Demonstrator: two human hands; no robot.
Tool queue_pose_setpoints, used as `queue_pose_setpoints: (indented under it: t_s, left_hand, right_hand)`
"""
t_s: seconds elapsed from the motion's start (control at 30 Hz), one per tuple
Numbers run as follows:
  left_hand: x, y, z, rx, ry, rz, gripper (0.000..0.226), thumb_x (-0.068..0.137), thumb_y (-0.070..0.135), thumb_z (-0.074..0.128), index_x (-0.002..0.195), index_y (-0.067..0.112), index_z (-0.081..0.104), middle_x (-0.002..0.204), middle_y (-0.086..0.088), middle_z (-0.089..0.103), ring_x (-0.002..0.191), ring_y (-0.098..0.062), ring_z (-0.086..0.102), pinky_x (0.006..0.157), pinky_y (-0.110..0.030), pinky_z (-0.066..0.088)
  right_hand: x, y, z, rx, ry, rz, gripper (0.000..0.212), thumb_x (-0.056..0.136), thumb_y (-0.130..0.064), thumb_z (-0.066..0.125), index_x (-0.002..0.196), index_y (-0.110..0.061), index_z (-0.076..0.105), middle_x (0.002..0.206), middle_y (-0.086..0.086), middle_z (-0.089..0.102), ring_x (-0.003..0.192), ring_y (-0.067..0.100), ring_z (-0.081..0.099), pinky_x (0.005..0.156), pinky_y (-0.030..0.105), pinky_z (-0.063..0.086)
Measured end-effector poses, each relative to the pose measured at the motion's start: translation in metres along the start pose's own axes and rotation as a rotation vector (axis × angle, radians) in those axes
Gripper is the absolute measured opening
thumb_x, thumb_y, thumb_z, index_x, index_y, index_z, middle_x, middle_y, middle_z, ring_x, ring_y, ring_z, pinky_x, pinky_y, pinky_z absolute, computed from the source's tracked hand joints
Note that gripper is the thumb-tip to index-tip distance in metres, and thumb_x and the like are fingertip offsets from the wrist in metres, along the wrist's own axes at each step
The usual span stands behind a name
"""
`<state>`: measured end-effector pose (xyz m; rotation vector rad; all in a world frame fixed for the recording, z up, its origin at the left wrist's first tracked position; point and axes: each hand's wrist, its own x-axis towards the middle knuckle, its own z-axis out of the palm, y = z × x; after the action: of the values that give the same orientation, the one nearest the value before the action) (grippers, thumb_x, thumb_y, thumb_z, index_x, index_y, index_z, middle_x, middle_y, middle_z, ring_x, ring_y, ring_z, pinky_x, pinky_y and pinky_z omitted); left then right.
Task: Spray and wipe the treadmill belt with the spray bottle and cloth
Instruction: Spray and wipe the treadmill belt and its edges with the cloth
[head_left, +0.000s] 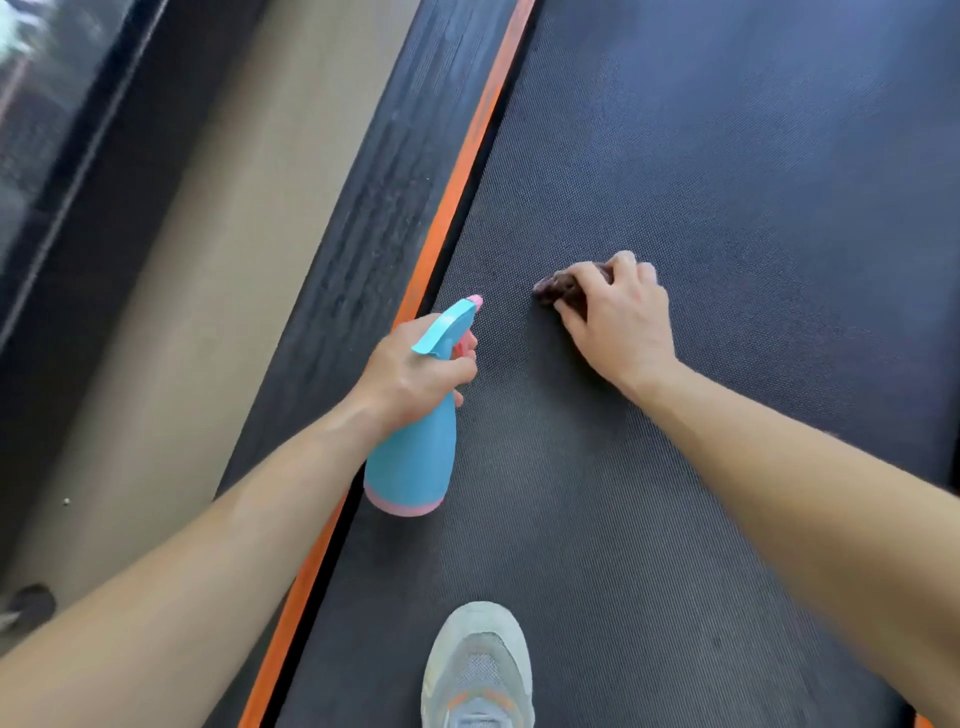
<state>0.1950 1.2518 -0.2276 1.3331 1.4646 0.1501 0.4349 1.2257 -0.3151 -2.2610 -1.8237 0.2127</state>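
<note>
Head view: left hand (410, 371) grips spray bottle (415, 457) above belt (727, 156); right hand (621, 317) presses bunched cloth (558, 288) mid-belt. Wiping underway; most of the belt probably remains.

Blue spray bottle (413, 457) with pink base, dark dotted treadmill belt (727, 208), orange stripe (457, 187), brown cloth (563, 288).

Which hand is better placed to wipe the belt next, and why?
Right: the right hand presses the dark cloth against the treadmill belt, while the left hand is occupied holding the blue spray bottle.
</note>
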Motion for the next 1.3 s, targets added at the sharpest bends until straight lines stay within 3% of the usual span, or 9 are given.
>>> queue_pose_setpoints:
  t_s: [0.27,0.43,0.6,0.7,0.77,0.93,1.0,1.13,1.3]
  left_hand:
    - [-0.013,-0.006,-0.011,-0.118,0.137,0.03,0.029,0.072,0.026,0.065,0.087,0.051,0.065,0.096,0.007,0.07,0.073,-0.012,0.071,0.081,-0.053,0.066]
    - [-0.01,0.002,-0.014,-0.05,0.176,0.045,0.027,0.073,0.029,0.063,0.094,0.046,0.062,0.095,0.007,0.072,0.065,-0.018,0.074,0.087,-0.046,0.063]
    - [-0.008,-0.004,-0.006,0.056,0.152,0.04,0.032,0.077,0.034,0.071,0.109,0.03,0.066,0.106,0.006,0.071,0.084,-0.019,0.073,0.085,-0.043,0.056]
    - [-0.011,-0.008,-0.012,0.056,0.074,0.067,0.044,0.072,0.04,0.067,0.114,0.05,0.06,0.114,0.003,0.07,0.086,-0.014,0.062,0.085,-0.036,0.049]
    - [-0.015,-0.011,-0.017,0.064,0.034,0.077,0.051,0.072,0.038,0.068,0.114,0.063,0.054,0.118,0.013,0.069,0.09,-0.011,0.063,0.092,-0.037,0.048]
    - [-0.021,-0.007,-0.022,0.05,0.07,0.048,0.067,0.067,0.023,0.067,0.132,0.037,0.063,0.121,0.014,0.071,0.101,-0.016,0.065,0.091,-0.036,0.048]
    - [-0.028,0.001,-0.025,0.05,0.053,0.044,0.073,0.067,0.021,0.065,0.138,0.035,0.061,0.12,0.011,0.072,0.105,-0.014,0.066,0.088,-0.034,0.049]
    - [-0.057,0.011,-0.032,0.041,-0.024,0.042,0.069,0.069,0.019,0.059,0.132,0.048,0.058,0.121,0.006,0.07,0.085,-0.02,0.074,0.082,-0.032,0.054]
    - [-0.072,-0.004,-0.032,-0.056,-0.026,0.001,0.069,0.083,0.006,0.062,0.143,0.039,0.057,0.127,-0.005,0.068,0.071,-0.019,0.071,0.07,-0.015,0.053]
  right_hand:
    - [-0.042,-0.048,0.01,0.04,-0.079,-0.281,0.038,0.088,-0.046,0.067,0.117,-0.022,0.063,0.105,0.013,0.051,0.089,0.035,0.051,0.067,0.046,0.051]
    - [-0.039,-0.04,0.01,0.049,-0.043,-0.242,0.04,0.091,-0.049,0.062,0.123,-0.025,0.062,0.105,0.011,0.051,0.089,0.033,0.049,0.068,0.045,0.051]
    - [-0.046,-0.043,0.019,0.049,0.009,-0.193,0.038,0.091,-0.047,0.064,0.122,-0.024,0.062,0.104,0.011,0.051,0.086,0.032,0.048,0.066,0.043,0.049]
    - [-0.046,-0.041,0.022,0.064,0.023,-0.202,0.037,0.091,-0.047,0.064,0.121,-0.024,0.062,0.104,0.01,0.051,0.085,0.031,0.048,0.067,0.042,0.049]
    - [-0.046,-0.04,0.023,0.071,0.033,-0.207,0.037,0.091,-0.047,0.064,0.121,-0.025,0.061,0.105,0.01,0.051,0.085,0.031,0.047,0.068,0.042,0.048]
    - [-0.044,-0.038,0.025,0.035,0.023,-0.243,0.035,0.092,-0.045,0.065,0.12,-0.024,0.062,0.103,0.012,0.051,0.083,0.03,0.046,0.065,0.042,0.048]
    - [-0.042,-0.038,0.025,0.018,0.024,-0.232,0.035,0.092,-0.044,0.065,0.12,-0.023,0.062,0.103,0.013,0.051,0.084,0.031,0.048,0.065,0.042,0.047]
    - [-0.047,-0.05,0.016,-0.033,-0.039,-0.137,0.034,0.094,-0.044,0.064,0.12,-0.024,0.06,0.107,0.016,0.051,0.089,0.036,0.05,0.068,0.044,0.044]
    - [-0.045,-0.06,0.009,0.006,-0.138,-0.063,0.034,0.096,-0.046,0.06,0.121,-0.024,0.054,0.112,0.016,0.048,0.096,0.037,0.048,0.074,0.048,0.044]
